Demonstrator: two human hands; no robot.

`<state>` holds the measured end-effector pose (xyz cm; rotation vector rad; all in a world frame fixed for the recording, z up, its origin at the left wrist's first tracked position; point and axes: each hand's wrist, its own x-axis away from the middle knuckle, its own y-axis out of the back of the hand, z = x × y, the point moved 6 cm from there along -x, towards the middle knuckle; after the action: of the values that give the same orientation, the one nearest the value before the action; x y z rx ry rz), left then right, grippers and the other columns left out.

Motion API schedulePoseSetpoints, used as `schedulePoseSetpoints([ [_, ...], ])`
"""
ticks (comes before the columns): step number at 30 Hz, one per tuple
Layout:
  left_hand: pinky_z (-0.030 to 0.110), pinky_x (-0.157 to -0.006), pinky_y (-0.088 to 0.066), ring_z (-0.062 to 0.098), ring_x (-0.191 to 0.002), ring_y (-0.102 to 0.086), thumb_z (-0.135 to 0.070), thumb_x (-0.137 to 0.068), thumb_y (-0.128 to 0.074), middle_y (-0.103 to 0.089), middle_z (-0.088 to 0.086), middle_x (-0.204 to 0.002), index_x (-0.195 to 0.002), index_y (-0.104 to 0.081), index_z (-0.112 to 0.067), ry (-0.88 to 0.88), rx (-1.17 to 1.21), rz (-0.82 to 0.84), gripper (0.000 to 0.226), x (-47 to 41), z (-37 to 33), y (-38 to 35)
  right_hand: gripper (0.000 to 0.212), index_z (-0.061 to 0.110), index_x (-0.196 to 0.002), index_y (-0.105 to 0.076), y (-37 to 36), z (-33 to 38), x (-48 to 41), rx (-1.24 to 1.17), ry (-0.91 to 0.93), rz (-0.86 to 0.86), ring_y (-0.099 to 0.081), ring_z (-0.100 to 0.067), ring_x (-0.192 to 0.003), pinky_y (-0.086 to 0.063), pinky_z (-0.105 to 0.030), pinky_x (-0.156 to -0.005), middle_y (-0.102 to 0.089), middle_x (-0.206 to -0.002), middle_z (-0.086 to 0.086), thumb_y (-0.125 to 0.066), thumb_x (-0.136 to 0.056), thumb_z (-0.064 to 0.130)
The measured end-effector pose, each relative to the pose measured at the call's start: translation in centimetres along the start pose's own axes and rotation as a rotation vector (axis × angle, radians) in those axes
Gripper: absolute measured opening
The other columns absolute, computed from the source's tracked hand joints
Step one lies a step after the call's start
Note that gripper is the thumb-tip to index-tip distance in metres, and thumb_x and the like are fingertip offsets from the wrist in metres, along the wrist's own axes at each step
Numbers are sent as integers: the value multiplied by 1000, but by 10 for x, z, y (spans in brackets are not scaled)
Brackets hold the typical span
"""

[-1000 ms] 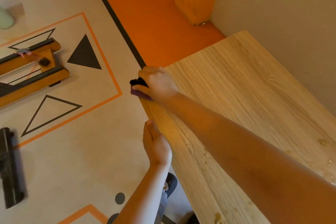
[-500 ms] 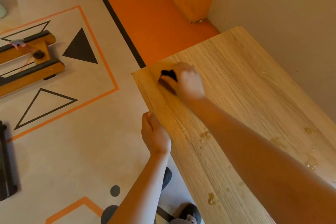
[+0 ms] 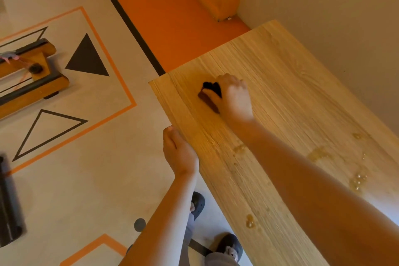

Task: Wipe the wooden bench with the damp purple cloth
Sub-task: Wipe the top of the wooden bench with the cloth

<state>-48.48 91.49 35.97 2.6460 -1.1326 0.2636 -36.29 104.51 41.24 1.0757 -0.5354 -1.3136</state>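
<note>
The light wooden bench (image 3: 287, 103) runs from the middle of the view to the lower right, against a wall. My right hand (image 3: 234, 96) grips the dark purple cloth (image 3: 209, 95) and presses it on the bench top near the far left corner. Only the cloth's left part shows past my fingers. My left hand (image 3: 179, 153) rests against the bench's near left edge, fingers along the edge. Several wet drops and smears (image 3: 358, 179) lie on the top toward the right.
A beige wall (image 3: 334, 17) borders the bench's far side. The floor has orange (image 3: 172, 17) and beige areas with triangle markings. A wooden-and-black frame (image 3: 32, 75) lies at left, a dark object (image 3: 8, 205) at the lower left. My shoes (image 3: 228, 244) stand by the bench.
My right hand has carried the cloth from the bench's left corner edge rightward onto the top surface. My left hand stays on the near edge.
</note>
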Motion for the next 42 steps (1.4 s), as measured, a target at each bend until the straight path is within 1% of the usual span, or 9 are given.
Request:
schedulePoseSetpoints([
  [4,18,-58,-40,-4,-58,-49,-24,-104,-31,-53,-3,-77,-92,-49,-12,-64,-123,128,25,-27,-5,9,31,7,-93,-62,2,0,23,54,-44,-46,-58,-29,-86,-37,-34,-78,-63,-92,-9,-61,-87,37],
  [8,19,-89,-42,16,-112,-51,-28,-101,-41,-47,7,-132,-136,-40,-6,-213,-395,146,41,-82,-32,13,37,8,-74,-61,-22,57,66,17,139,1,-55,-24,-68,-27,-28,-66,-59,-72,-5,-70,-76,44],
  [12,32,-110,-25,24,-139,-28,-33,-98,-40,-30,10,-152,-145,-32,-7,-570,-697,254,54,-110,-71,-18,40,9,-72,-61,-12,36,45,1,148,22,-57,-24,-64,-24,-27,-65,-60,-69,-4,-55,-81,47],
  [17,42,-112,-23,24,-140,-28,-41,-96,-36,-35,5,-151,-139,-41,-10,-772,-934,449,53,-108,-70,-72,32,8,-91,-60,36,-72,-8,81,-142,-100,-56,-27,-89,-31,-31,-79,-62,-94,-8,-54,-91,39],
  [21,42,-114,-23,26,-137,-32,-38,-96,-43,-39,7,-147,-136,-42,-9,-806,-1009,339,50,-98,-63,-82,32,7,-92,-61,48,-101,-15,94,-306,-176,-54,-29,-92,-35,-35,-83,-61,-96,-10,-55,-91,38],
  [25,40,-112,-24,24,-135,-34,-39,-94,-46,-41,6,-145,-134,-43,-11,-804,-994,336,49,-99,-66,-78,30,7,-85,-62,16,-41,7,32,-166,-99,-54,-27,-82,-37,-36,-74,-61,-86,-8,-60,-86,37],
  [30,41,-112,-24,25,-135,-34,-38,-91,-48,-41,5,-145,-133,-43,-12,-794,-1009,336,50,-98,-68,-80,42,8,-83,-64,4,-19,13,25,-102,-53,-56,-24,-79,-39,-33,-71,-62,-83,-5,-46,-85,46],
  [37,43,-110,-25,26,-134,-33,-36,-92,-50,-41,6,-144,-133,-43,-12,-795,-1027,333,47,-97,-68,-81,32,7,-95,-61,72,-146,-18,66,-356,-202,-53,-28,-96,-38,-36,-85,-62,-100,-10,-55,-91,38],
  [42,43,-109,-26,26,-134,-35,-32,-92,-53,-42,6,-143,-132,-45,-11,-792,-1034,324,47,-95,-69,-81,35,4,-93,-59,119,-229,-16,114,-567,-314,-53,-31,-92,-42,-40,-82,-60,-96,-13,-54,-91,39],
])
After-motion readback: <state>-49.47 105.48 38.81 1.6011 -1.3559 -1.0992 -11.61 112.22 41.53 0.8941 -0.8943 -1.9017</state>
